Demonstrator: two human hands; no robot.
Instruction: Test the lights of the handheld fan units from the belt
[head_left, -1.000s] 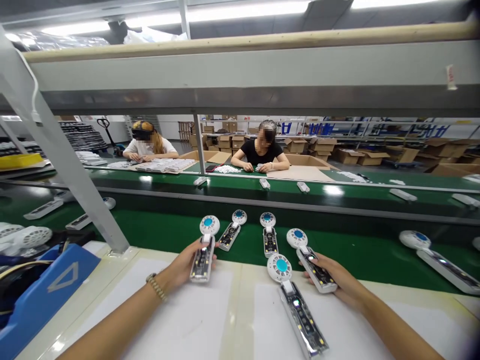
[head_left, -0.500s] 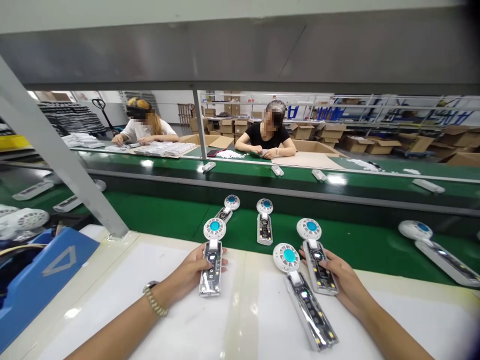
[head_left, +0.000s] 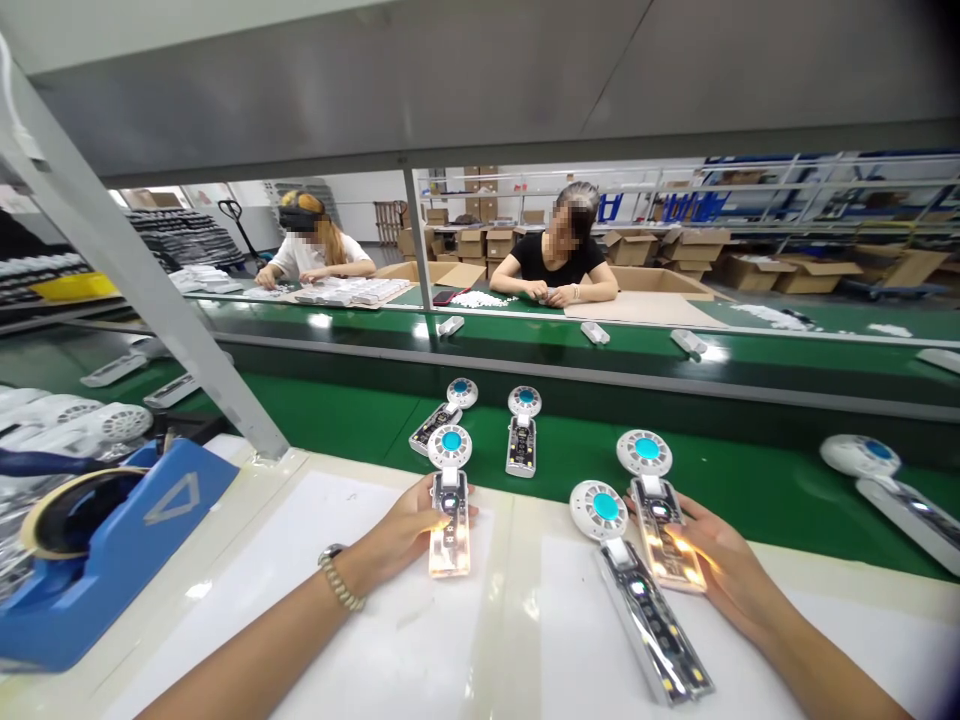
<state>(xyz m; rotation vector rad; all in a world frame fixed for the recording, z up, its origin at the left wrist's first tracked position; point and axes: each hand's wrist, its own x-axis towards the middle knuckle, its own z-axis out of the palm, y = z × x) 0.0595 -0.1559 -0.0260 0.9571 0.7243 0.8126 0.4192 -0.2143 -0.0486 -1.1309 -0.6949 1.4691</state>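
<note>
My left hand (head_left: 409, 528) is wrapped round a device (head_left: 450, 545) with a round white head, a blue centre and a clear body; its thumb presses on the body, which glows warm yellow. In my right hand (head_left: 709, 545) is a matching device (head_left: 660, 525), also lit, with the thumb on its front. A third such device (head_left: 654, 625) lies on the white worktop between my hands, nearer the right one, showing a small white light. Two more, one upright in view (head_left: 521, 445) and one slanted (head_left: 429, 425), rest on the green belt beyond.
A blue tape dispenser (head_left: 90, 590) stands at the left, beside piled white devices (head_left: 120, 422). A slanted metal post (head_left: 187, 330) rises near it. Another device (head_left: 911, 510) lies on the belt at right. Two people sit across the line; a shelf (head_left: 450, 80) hangs overhead.
The bodies of both held devices have lit up yellow. The view has shifted, bringing more of the tape dispenser in, and both hands still hold their devices.
</note>
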